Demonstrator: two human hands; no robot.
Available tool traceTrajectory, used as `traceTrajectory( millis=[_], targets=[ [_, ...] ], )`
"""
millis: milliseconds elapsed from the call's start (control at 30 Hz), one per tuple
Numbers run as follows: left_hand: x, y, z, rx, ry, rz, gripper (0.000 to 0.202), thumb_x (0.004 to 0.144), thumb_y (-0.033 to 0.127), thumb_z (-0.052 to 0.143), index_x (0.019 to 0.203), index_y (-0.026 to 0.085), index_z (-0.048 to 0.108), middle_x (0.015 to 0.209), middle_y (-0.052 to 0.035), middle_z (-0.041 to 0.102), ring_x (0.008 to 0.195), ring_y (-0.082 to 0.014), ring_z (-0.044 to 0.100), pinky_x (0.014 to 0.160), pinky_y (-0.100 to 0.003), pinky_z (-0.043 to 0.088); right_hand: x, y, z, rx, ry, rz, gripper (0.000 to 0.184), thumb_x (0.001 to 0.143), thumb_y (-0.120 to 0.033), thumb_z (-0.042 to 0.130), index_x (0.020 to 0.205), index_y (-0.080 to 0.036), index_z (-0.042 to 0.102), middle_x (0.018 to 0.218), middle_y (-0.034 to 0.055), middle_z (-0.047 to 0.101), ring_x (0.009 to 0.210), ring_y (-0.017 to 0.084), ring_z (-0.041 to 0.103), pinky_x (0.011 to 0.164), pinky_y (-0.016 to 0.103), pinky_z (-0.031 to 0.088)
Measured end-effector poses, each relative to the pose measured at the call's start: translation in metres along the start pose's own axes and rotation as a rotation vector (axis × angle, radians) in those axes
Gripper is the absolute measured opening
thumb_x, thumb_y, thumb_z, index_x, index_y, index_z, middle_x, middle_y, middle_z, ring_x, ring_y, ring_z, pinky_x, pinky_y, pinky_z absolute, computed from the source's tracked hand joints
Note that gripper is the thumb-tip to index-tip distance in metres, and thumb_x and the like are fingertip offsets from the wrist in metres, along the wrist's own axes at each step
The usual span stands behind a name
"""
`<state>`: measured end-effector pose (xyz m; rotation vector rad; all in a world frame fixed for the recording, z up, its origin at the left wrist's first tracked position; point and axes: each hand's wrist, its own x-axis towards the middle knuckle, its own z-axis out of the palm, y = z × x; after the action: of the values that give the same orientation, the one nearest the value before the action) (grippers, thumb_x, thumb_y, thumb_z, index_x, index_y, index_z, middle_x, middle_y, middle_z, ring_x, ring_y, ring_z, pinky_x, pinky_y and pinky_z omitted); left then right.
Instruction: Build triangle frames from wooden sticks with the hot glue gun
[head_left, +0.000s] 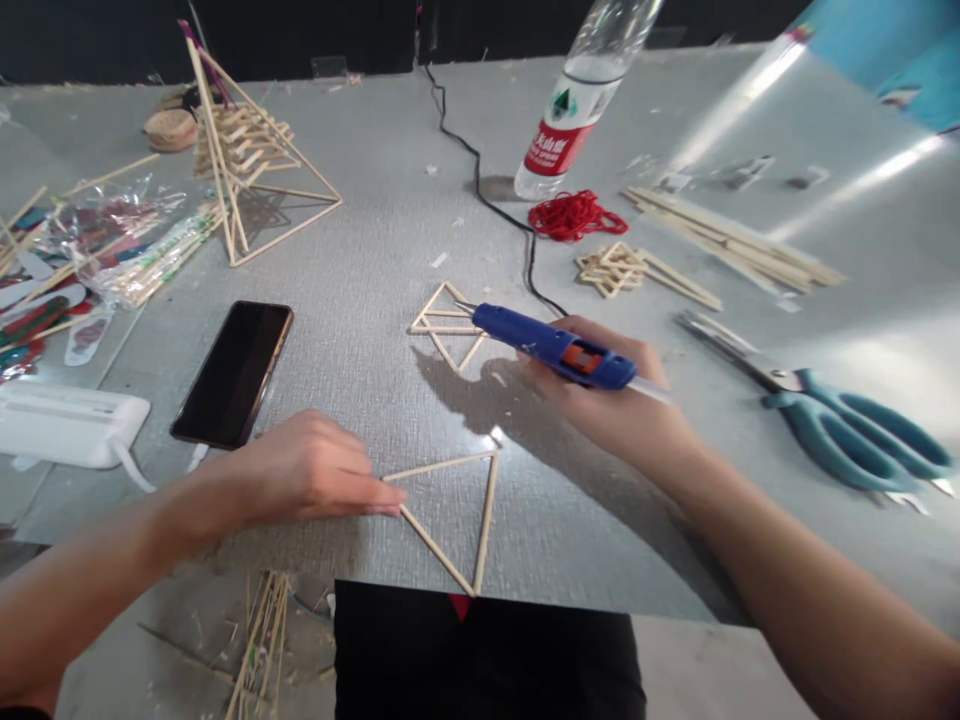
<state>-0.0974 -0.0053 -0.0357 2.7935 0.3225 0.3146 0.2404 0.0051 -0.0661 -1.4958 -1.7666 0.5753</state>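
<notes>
My left hand (311,468) rests on the grey table (375,230), fingers pressed together on the left corner of a triangle of thin wooden sticks (486,520) near the front edge. My right hand (607,395) is closed around a blue glue gun (555,347), whose nozzle points left toward a smaller stick triangle frame (444,322) lying flat on the table.
A black phone (234,372) lies left of my hand, a white box (67,425) beyond it. A stick pyramid (244,150) stands at back left. Water bottle (581,100), red thread (574,215), stick bundles (720,240) and teal scissors (840,425) lie right. A black cord (480,190) crosses the table.
</notes>
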Motion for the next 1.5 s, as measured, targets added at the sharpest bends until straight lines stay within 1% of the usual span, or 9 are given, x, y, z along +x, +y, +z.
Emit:
traceTrajectory(
  millis=[233,500,567,733,867,1100,1267,1400,1500],
  targets=[
    [0.009,0.026,-0.006,0.243,-0.028,0.118,0.017,0.105,0.014,0.055,0.105,0.017,0.072,0.063,0.0037,0.054,0.058,-0.0125,0.049,0.054,-0.031,0.032,0.007,0.002,0.006,0.049,-0.049,-0.011,0.016,0.086,-0.036,0.069,0.095,-0.023,0.067,0.072,-0.0032,0.061,0.062,0.013,0.049,0.061,0.028,0.04],
    [0.031,0.08,0.011,0.43,0.158,0.131,0.007,0.099,0.01,0.062,0.097,0.01,0.068,0.058,0.0048,0.052,0.053,-0.0129,0.045,0.051,-0.032,0.029,0.011,-0.006,0.007,0.099,-0.055,-0.03,0.019,0.08,-0.034,0.063,0.094,-0.021,0.068,0.069,-0.0016,0.061,0.061,0.014,0.052,0.063,0.029,0.038],
    [0.039,0.098,0.021,0.511,0.196,0.099,0.004,0.096,0.01,0.064,0.096,0.008,0.068,0.058,0.0046,0.052,0.052,-0.013,0.045,0.051,-0.032,0.028,0.012,-0.005,0.008,0.11,-0.043,-0.029,0.021,0.081,-0.036,0.062,0.094,-0.022,0.067,0.069,-0.0013,0.06,0.062,0.015,0.053,0.064,0.029,0.039],
    [0.053,0.138,0.05,0.678,0.2,-0.066,0.007,0.093,0.014,0.067,0.095,0.008,0.068,0.058,0.004,0.051,0.05,-0.015,0.046,0.05,-0.032,0.029,0.012,-0.003,0.01,0.117,-0.034,-0.03,0.023,0.08,-0.04,0.062,0.094,-0.023,0.066,0.072,0.0003,0.062,0.064,0.017,0.053,0.066,0.03,0.039],
    [0.064,0.157,0.061,0.678,0.257,-0.182,0.007,0.097,0.017,0.066,0.097,0.01,0.067,0.058,0.0051,0.049,0.05,-0.0145,0.048,0.05,-0.032,0.029,0.011,-0.006,0.009,0.123,-0.045,-0.036,0.023,0.079,-0.041,0.061,0.092,-0.023,0.066,0.071,0.0004,0.062,0.062,0.017,0.05,0.065,0.03,0.038],
    [0.075,0.164,0.071,0.664,0.265,-0.35,0.011,0.1,0.013,0.059,0.105,0.011,0.069,0.061,0.0044,0.054,0.054,-0.014,0.055,0.052,-0.032,0.035,0.011,-0.003,0.008,0.128,-0.047,-0.025,0.02,0.078,-0.042,0.06,0.087,-0.024,0.065,0.063,-0.0012,0.055,0.058,0.017,0.046,0.061,0.029,0.034],
    [0.067,0.168,0.078,0.581,0.33,-0.493,0.015,0.102,0.028,0.065,0.11,0.017,0.07,0.063,0.0057,0.059,0.057,-0.0126,0.06,0.054,-0.03,0.04,0.009,-0.005,0.01,0.157,-0.003,-0.01,0.021,0.075,-0.041,0.061,0.086,-0.024,0.064,0.064,0.0002,0.058,0.059,0.018,0.048,0.061,0.03,0.034],
    [0.06,0.151,0.069,0.499,0.482,-0.643,0.01,0.099,0.027,0.069,0.104,0.02,0.073,0.066,0.0042,0.065,0.055,-0.0105,0.059,0.055,-0.026,0.041,0.005,-0.008,0.006,0.232,-0.002,-0.017,0.021,0.076,-0.042,0.063,0.083,-0.023,0.061,0.064,-0.0005,0.056,0.06,0.017,0.047,0.06,0.03,0.034],
    [0.058,0.129,0.062,0.474,0.533,-0.648,0.008,0.098,0.025,0.067,0.103,0.02,0.072,0.074,0.0014,0.071,0.065,-0.0123,0.063,0.063,-0.026,0.046,0.002,-0.006,0.0,0.324,-0.039,-0.019,0.027,0.08,-0.049,0.065,0.08,-0.023,0.057,0.061,-0.0019,0.052,0.056,0.015,0.046,0.056,0.029,0.035]
  ],
)
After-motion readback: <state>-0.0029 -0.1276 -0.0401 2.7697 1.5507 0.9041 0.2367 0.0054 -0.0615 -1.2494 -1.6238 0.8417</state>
